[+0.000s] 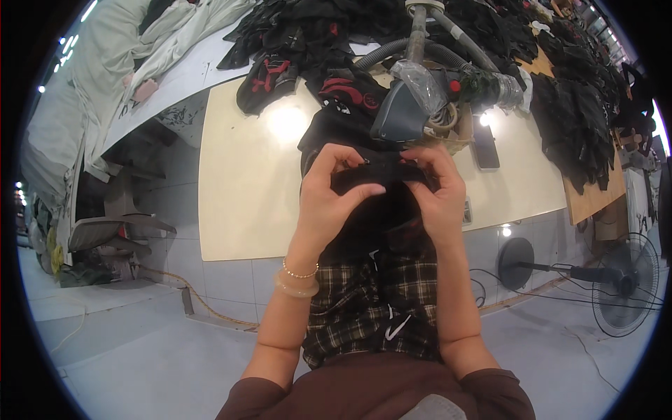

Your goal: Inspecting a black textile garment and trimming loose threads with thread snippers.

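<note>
Both my hands hold a small black fabric piece (378,175) up in front of me, over the near edge of the cream worktable (245,182). My left hand (336,189) pinches its left end with the thumb across the front; a pale bangle and a bead bracelet circle that wrist. My right hand (437,192) grips the right end. More black cloth (381,220) hangs below the piece toward my plaid lap. Most of the piece is hidden by my fingers.
A steam iron (402,112) with grey hoses sits on the table just beyond my hands. Black and red garments (294,56) pile up behind it, more black pieces (574,119) at right. A dark phone (485,145) lies nearby. A floor fan (623,283) stands at right.
</note>
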Demonstrator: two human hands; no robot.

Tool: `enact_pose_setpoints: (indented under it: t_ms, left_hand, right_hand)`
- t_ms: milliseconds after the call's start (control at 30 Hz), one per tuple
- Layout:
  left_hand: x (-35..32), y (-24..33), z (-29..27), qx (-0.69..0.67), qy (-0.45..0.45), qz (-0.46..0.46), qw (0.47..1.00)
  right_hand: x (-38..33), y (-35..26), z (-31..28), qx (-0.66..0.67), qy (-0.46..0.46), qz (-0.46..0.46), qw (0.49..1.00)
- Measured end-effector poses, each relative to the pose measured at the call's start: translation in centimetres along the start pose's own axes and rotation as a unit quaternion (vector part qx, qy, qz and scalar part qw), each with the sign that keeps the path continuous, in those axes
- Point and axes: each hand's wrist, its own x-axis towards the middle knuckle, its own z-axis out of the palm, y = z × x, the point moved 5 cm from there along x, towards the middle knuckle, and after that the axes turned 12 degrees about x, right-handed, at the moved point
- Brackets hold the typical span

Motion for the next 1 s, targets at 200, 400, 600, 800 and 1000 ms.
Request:
enact_pose_setpoints:
  t_ms: [200, 400, 600, 800, 1000]
  left_hand:
    - [-0.5, 1.6, -0.7, 0.141, -0.015, 0.097, 0.985]
    - [-0.5, 0.8, -0.4, 0.09, -0.027, 0.018, 0.995]
    - [0.4, 3.1, -0.1, 0.183, 0.029, 0.117, 0.976]
    - [0.6, 2.7, 0.0, 0.206, 0.039, 0.164, 0.964]
    - [0.3, 2.4, 0.2, 0.258, 0.108, 0.198, 0.939]
  right_hand:
    - [-0.6, -0.5, -0.5, -0.029, -0.053, 0.015, 0.998]
    - [-0.8, -1.1, 0.3, 0.004, -0.1, 0.082, 0.992]
    - [-0.8, -2.3, -0.3, -0.073, -0.017, -0.093, 0.993]
    - [-1.4, -2.4, -1.3, -0.208, 0.023, -0.22, 0.953]
    - [-1.1, -2.0, -0.5, -0.155, -0.022, -0.08, 0.984]
